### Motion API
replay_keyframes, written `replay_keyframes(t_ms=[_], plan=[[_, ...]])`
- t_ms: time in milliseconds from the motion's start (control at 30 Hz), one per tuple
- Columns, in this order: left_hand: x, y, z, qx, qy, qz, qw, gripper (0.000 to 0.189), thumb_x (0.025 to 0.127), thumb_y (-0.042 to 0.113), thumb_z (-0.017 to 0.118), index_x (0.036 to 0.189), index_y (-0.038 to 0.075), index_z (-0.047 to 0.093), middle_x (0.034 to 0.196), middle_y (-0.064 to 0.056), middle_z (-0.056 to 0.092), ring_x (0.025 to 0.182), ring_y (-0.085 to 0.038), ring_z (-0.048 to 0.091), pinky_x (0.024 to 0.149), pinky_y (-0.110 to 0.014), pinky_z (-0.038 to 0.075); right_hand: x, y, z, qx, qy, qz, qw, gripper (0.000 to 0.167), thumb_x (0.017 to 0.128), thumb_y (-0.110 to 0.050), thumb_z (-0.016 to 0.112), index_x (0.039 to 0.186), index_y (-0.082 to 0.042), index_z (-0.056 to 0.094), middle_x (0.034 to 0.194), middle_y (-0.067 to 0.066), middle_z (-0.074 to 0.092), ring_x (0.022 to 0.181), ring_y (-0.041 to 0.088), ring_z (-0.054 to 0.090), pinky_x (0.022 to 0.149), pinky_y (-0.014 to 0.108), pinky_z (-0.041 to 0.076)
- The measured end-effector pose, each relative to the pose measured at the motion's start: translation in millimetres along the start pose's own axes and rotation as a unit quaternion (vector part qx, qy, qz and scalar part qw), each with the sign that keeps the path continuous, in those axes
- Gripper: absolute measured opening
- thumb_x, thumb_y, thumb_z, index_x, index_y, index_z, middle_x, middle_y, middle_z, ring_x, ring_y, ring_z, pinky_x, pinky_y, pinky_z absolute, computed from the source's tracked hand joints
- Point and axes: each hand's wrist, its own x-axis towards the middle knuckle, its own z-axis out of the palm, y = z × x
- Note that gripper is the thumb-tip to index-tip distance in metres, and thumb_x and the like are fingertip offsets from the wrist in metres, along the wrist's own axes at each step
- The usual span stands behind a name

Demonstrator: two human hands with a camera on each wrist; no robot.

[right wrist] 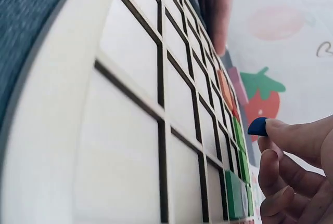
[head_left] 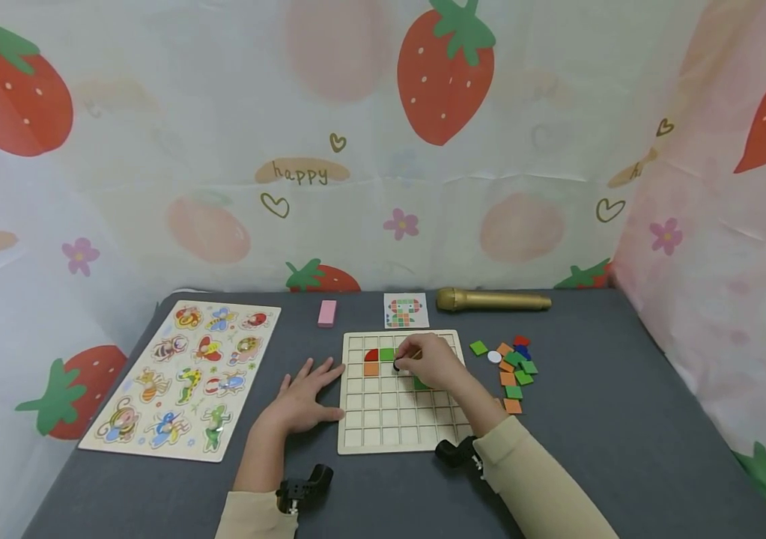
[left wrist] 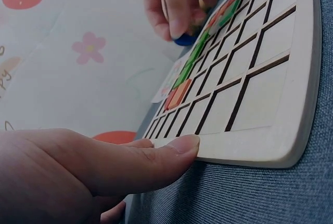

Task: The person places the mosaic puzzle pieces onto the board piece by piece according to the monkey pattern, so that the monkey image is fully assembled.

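Note:
A pale wooden grid board (head_left: 383, 423) lies on the dark table. My right hand (head_left: 431, 361) hovers above its upper middle, pinching a small blue piece with a curved edge (right wrist: 257, 126) between thumb and finger. The blue piece is held clear of the grid. Seated in the cells are a red quarter-round piece (head_left: 371, 355), an orange square (head_left: 371, 368) and green squares (head_left: 387, 354); my right hand partly covers others. My left hand (head_left: 302, 400) rests at the board's left side with fingers spread, its thumb (left wrist: 177, 148) touching the edge.
Loose coloured pieces (head_left: 507, 379) are scattered right of the board. Behind it lie a printed pattern card (head_left: 406, 311), a pink block (head_left: 326, 314) and a gold microphone (head_left: 493, 300). A picture puzzle board (head_left: 183, 382) with insects occupies the left. A strawberry-print cloth (head_left: 383, 247) hangs behind.

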Motion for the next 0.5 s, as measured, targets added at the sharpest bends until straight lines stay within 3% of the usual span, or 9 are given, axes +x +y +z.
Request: replay_keyframes(t_ms=[267,500], plan=[[0.5,0.4,-0.2,0.005,-0.001,0.002,1.0,0.081,0.086,0.029,0.08,0.156,0.021,0.041,0.167,-0.008,0.028,0.157,-0.038,0.006,0.122,-0.067,0.0,6.4,-7,16,0.007,-0.007,-0.018,0.9998,0.004,0.093,-0.016,0.074,0.091,-0.013,0.072,0.086,-0.002,0.068,0.076,0.012,0.061,0.065,0.028,0.049],[1.7,-0.8,0.7,0.008,-0.002,0.002,1.0,0.081,0.086,0.029,0.08,0.156,0.022,0.041,0.167,-0.008,0.028,0.157,-0.038,0.005,0.121,-0.067,0.0,12.8,-14,28,-0.007,-0.011,-0.022,0.9997,0.005,0.093,-0.019,0.074,0.089,-0.018,0.073,0.087,-0.005,0.068,0.077,0.012,0.06,0.07,0.029,0.049]])
